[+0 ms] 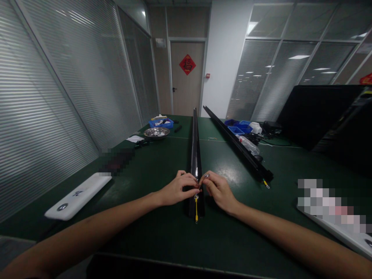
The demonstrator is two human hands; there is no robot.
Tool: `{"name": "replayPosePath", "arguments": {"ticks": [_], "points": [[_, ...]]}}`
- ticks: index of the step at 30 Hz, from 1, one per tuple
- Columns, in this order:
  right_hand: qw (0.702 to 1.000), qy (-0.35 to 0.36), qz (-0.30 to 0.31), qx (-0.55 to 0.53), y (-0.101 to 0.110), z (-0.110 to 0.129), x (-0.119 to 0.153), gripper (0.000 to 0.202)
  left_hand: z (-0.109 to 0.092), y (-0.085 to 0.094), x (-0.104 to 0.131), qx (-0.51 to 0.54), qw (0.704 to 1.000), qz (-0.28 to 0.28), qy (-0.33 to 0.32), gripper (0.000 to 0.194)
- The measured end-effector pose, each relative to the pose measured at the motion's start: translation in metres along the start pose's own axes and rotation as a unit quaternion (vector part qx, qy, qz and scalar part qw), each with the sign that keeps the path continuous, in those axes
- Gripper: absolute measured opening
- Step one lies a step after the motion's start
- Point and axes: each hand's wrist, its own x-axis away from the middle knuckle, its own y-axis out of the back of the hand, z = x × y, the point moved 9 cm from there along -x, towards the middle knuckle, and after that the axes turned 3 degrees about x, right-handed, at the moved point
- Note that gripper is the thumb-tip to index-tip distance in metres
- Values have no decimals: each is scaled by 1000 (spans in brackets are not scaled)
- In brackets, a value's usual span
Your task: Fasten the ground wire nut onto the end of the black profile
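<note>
A long black channel-shaped rail (195, 155) lies lengthwise on the green table, running away from me. My left hand (180, 188) rests over the rail's near end from the left, thumb and fingers pinched together. From the right, my right hand (219, 190) meets it with its fingers closed; a small shiny spot shows at the fingertips. What either hand pinches is too small and covered to make out. Just below the fingers, a short yellow lead (197, 210) with a ring terminal hangs over the near end of the rail.
A second black rail (236, 141) lies slantwise to the right, with a yellow-sleeved ring terminal (266, 183) at its near end. White cases (78, 197) lie left and right. A metal bowl (157, 133), blue bins (243, 127) and a plastic bottle (248, 144) stand farther back.
</note>
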Motion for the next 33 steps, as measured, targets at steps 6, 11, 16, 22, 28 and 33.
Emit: {"name": "replayPosePath", "arguments": {"ticks": [6, 11, 16, 22, 28, 33], "points": [[1000, 0, -4, 14, 0, 3, -1, 33, 0, 0, 0, -3, 1000, -1, -4, 24], [1000, -8, -10, 27, 2, 5, 0, 33, -2, 0, 0, -5, 1000, 2, -9, 22], [999, -18, -21, 27, 4, 6, -1, 35, -5, 0, 0, -5, 1000, 8, -18, 21], [999, -27, -22, 4, 2, 3, 0, 31, -1, -3, 0, -2, 1000, 14, -18, 27], [999, -30, -20, 15, 3, -1, 1, 32, 0, -3, 1, -3, 1000, 15, -16, 29], [999, -19, -16, 24, 3, 1, 0, 32, -3, -2, 0, -6, 1000, 17, -17, 26]]}}
